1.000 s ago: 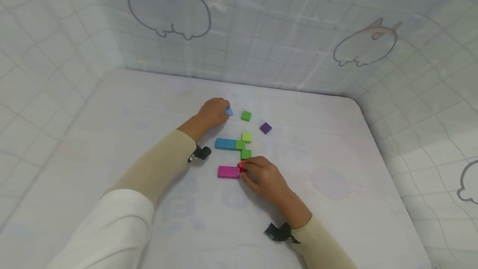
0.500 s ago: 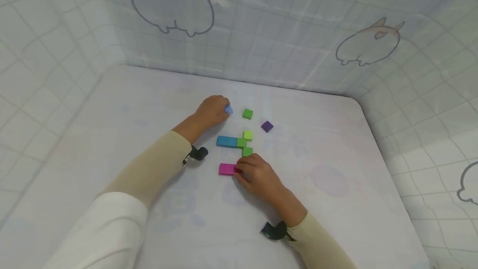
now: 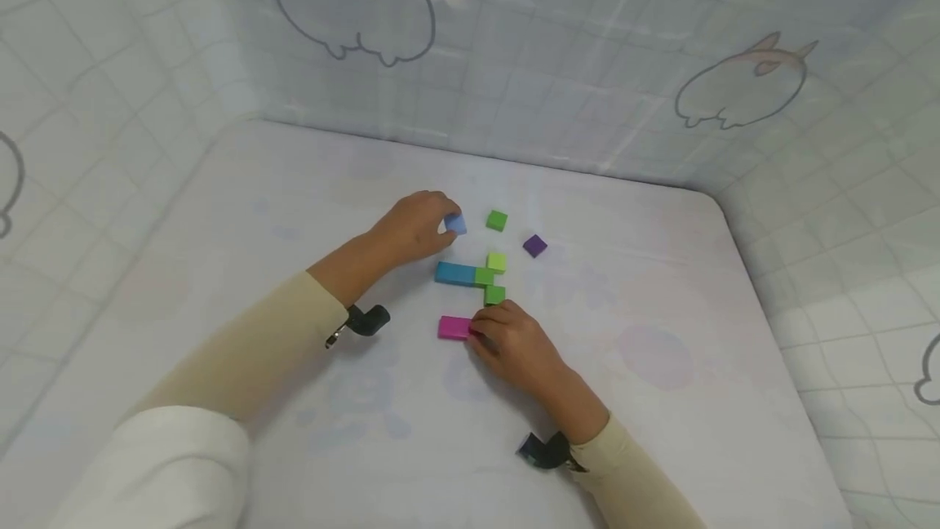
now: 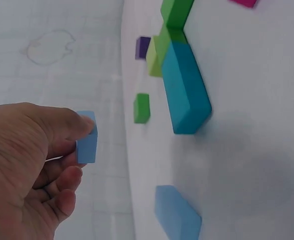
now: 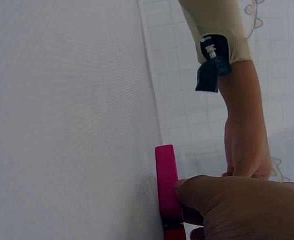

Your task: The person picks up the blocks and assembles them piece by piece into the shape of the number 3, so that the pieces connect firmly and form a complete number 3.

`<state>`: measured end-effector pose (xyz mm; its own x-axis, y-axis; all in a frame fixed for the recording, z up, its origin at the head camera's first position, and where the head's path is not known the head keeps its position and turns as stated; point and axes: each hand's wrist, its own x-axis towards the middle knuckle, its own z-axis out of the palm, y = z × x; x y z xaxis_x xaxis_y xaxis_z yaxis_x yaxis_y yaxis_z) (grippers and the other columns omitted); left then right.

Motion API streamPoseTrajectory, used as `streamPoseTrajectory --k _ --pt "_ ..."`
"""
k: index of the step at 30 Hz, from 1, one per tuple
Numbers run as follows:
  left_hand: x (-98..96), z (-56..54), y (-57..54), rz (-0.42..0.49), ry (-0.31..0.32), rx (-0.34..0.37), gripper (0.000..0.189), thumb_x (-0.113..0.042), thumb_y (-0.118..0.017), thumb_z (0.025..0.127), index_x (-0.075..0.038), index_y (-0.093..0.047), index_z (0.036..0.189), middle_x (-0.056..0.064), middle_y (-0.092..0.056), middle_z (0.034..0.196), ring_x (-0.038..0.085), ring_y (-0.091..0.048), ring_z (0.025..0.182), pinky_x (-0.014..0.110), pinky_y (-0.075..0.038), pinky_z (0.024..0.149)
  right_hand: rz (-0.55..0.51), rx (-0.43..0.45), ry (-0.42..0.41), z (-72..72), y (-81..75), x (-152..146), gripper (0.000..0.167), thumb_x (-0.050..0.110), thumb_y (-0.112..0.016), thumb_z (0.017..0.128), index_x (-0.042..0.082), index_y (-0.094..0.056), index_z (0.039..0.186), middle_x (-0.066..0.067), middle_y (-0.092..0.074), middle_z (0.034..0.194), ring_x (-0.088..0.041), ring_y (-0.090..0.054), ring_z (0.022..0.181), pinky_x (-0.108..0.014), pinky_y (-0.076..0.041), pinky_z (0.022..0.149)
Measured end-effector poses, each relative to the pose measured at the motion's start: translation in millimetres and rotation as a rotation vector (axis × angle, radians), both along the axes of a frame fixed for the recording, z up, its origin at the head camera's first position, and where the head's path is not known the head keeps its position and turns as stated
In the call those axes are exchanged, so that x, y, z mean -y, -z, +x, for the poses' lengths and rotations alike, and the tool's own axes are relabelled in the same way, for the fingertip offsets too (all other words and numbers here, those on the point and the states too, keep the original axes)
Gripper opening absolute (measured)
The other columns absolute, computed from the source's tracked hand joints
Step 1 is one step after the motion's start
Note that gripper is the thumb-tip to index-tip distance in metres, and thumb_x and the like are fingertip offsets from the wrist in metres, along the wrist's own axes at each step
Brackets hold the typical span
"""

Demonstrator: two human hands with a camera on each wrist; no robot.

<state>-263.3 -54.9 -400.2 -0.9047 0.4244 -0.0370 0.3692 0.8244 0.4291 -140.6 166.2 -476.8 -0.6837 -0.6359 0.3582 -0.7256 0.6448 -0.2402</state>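
In the head view my left hand (image 3: pixel 414 227) pinches a light blue block (image 3: pixel 455 224) between thumb and fingers. The left wrist view shows this block (image 4: pixel 86 142) held up, with a second light blue block (image 4: pixel 178 214) lying on the white surface. My right hand (image 3: pixel 520 349) pinches the right end of a magenta block (image 3: pixel 453 327), its thumb on the block's side in the right wrist view. A red block (image 5: pixel 174 233) adjoins the magenta one there, and the fingers hide it from the head view.
Behind the magenta block, a long blue block (image 3: pixel 455 273) meets a green block (image 3: pixel 484 276), with a yellow-green block (image 3: pixel 496 262) and another green block (image 3: pixel 495 294) at its corners. A loose green block (image 3: pixel 497 220) and purple block (image 3: pixel 534 246) lie farther back. Printed fabric walls (image 3: pixel 543 88) enclose the surface.
My left hand has raised the light blue block, and more of it shows. My right fingers have shifted from the red block onto the magenta block's end. The head view has shifted slightly.
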Motion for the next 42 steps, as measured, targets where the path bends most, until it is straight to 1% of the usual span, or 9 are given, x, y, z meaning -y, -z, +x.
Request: streamPoseTrajectory --k 4,7,12,16,19,23,29,32,42 --pt "2.0 18.0 -8.1 -0.013 0.032 -0.025 0.045 -0.025 -0.07 0.093 -0.006 -0.061 0.133 0.008 -0.062 0.131 0.024 -0.056 0.12 0.039 -0.049 0.104 -0.011 0.014 -0.009 -0.3 0.2 -0.3 0.022 0.021 -0.081 0.085 0.01 -0.078 0.103 0.0 -0.074 0.101 -0.014 -0.063 0.096 -0.023 -0.055 0.086" --pt "5.1 32.6 -9.9 -0.03 0.057 -0.018 0.045 -0.026 -0.071 0.093 -0.006 -0.061 0.133 0.007 -0.062 0.132 0.023 -0.056 0.122 0.039 -0.049 0.104 -0.011 0.023 -0.009 -0.4 1.0 0.0 0.022 0.021 -0.08 0.085 0.01 -0.078 0.104 0.001 -0.074 0.102 -0.014 -0.064 0.097 -0.023 -0.055 0.088" --pt "11.7 55.6 -3.8 -0.02 0.081 0.026 0.044 -0.025 -0.071 0.093 -0.006 -0.062 0.131 0.007 -0.064 0.128 0.023 -0.058 0.121 0.04 -0.05 0.103 -0.018 0.023 -0.005 -0.1 1.0 0.6 0.021 0.019 -0.08 0.085 0.009 -0.078 0.103 0.0 -0.074 0.101 -0.013 -0.065 0.096 -0.023 -0.056 0.088" --pt "17.1 72.0 1.8 -0.003 0.059 0.076 0.043 -0.026 -0.072 0.093 -0.007 -0.064 0.13 0.004 -0.067 0.123 0.019 -0.061 0.111 0.038 -0.054 0.097 -0.015 0.031 -0.001 -0.2 0.3 0.3 0.021 0.019 -0.08 0.085 0.009 -0.078 0.103 0.0 -0.074 0.101 -0.014 -0.065 0.096 -0.023 -0.055 0.089" --pt "21.1 82.0 7.0 -0.005 0.046 0.104 0.043 -0.026 -0.073 0.092 -0.008 -0.064 0.13 0.004 -0.067 0.124 0.02 -0.062 0.114 0.039 -0.054 0.098 -0.013 0.033 0.002 0.1 -1.0 0.5 0.022 0.02 -0.08 0.085 0.008 -0.078 0.104 -0.001 -0.074 0.101 -0.014 -0.065 0.096 -0.024 -0.056 0.089" --pt "26.5 91.8 14.7 -0.02 0.037 0.132 0.042 -0.025 -0.073 0.092 -0.008 -0.065 0.129 0.005 -0.066 0.127 0.024 -0.058 0.124 0.042 -0.05 0.103 -0.018 0.026 0.003 0.0 -1.7 0.6 0.023 0.02 -0.081 0.084 0.008 -0.078 0.103 -0.001 -0.074 0.1 -0.015 -0.065 0.096 -0.025 -0.057 0.087" --pt "30.8 101.9 23.9 -0.041 -0.003 0.174 0.041 -0.026 -0.073 0.091 -0.009 -0.066 0.128 0.004 -0.066 0.126 0.024 -0.058 0.124 0.043 -0.05 0.103 -0.022 0.021 -0.003 0.4 -1.0 0.5 0.022 0.02 -0.081 0.084 0.009 -0.078 0.104 -0.001 -0.074 0.101 -0.015 -0.065 0.096 -0.025 -0.056 0.088" --pt "32.9 105.6 28.1 -0.042 -0.003 0.173 0.041 -0.026 -0.074 0.091 -0.009 -0.066 0.127 0.004 -0.067 0.124 0.024 -0.059 0.122 0.042 -0.051 0.101 -0.02 0.017 -0.002 1.3 -0.7 0.8 0.021 0.019 -0.081 0.084 0.009 -0.078 0.103 0.0 -0.074 0.101 -0.014 -0.065 0.096 -0.024 -0.056 0.088" --pt "42.2 113.7 38.9 -0.036 0.022 0.115 0.039 -0.025 -0.076 0.089 -0.007 -0.068 0.123 0.004 -0.069 0.117 0.022 -0.063 0.113 0.04 -0.054 0.097 -0.024 0.016 -0.002 4.9 0.6 3.9 0.021 0.019 -0.08 0.085 0.009 -0.078 0.103 0.0 -0.074 0.101 -0.015 -0.065 0.096 -0.025 -0.056 0.088"
